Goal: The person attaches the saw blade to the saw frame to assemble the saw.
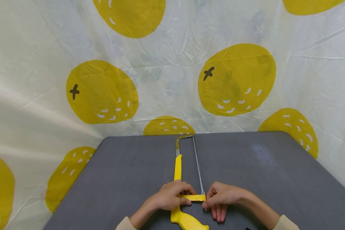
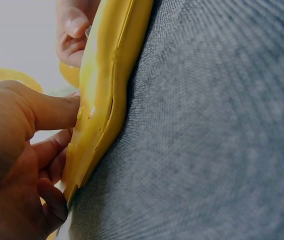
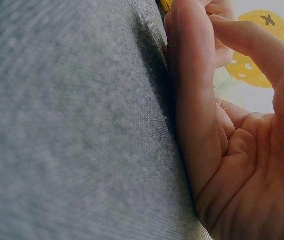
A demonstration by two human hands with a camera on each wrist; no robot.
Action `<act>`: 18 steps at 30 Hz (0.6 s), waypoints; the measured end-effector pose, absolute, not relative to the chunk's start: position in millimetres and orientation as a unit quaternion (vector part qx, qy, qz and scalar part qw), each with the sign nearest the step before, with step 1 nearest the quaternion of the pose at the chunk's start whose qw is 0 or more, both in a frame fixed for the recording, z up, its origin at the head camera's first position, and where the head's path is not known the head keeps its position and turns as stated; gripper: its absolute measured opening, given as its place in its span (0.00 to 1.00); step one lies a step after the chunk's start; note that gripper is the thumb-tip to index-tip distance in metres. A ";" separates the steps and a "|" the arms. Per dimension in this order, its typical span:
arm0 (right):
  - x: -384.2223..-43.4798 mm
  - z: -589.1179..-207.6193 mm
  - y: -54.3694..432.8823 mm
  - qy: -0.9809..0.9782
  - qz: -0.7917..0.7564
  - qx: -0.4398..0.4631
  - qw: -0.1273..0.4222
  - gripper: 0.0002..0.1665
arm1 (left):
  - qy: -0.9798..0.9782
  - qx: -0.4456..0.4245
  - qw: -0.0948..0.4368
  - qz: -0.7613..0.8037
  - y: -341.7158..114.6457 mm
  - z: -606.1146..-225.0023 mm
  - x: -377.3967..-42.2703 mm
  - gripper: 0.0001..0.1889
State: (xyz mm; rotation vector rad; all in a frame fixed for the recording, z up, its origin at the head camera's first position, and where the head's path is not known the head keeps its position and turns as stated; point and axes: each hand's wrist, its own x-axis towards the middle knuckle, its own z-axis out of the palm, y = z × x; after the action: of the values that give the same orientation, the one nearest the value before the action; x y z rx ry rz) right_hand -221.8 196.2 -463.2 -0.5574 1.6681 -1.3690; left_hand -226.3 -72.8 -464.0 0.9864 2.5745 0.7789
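The hacksaw (image 1: 178, 167) lies lengthwise away from me on the grey table (image 1: 126, 166), my left hand (image 1: 172, 195) gripping its near crossbar (image 1: 194, 198) as my right hand (image 1: 220, 196), closer to the blade (image 1: 198, 166), pinches a small metal piece (image 1: 205, 210) from the right

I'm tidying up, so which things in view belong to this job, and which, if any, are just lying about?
In the job:
yellow hacksaw, in the left grip
its blade, near end by the right grip

Just around:
grey tabletop beneath
fruit-print cloth behind
dark sliver, bottom edge, unclear
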 end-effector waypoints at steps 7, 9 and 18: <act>-222.0 -465.1 197.6 0.669 -0.553 -0.228 0.441 0.27 | 0.889 0.343 0.139 0.270 -72.6 -464.4 -226.0 0.11; -222.6 -465.7 198.1 0.666 -0.554 -0.229 0.444 0.27 | 0.889 0.341 0.140 0.270 -72.4 -463.8 -225.9 0.11; -225.3 -468.1 199.0 0.653 -0.558 -0.240 0.452 0.26 | 0.890 0.340 0.138 0.269 -72.3 -462.7 -225.6 0.10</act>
State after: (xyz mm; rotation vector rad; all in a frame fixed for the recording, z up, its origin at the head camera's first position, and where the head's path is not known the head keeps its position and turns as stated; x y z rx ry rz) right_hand -225.3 199.0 -468.1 -0.5940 1.6125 -1.3780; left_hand -225.6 -72.3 -462.7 0.9847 2.5755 0.7786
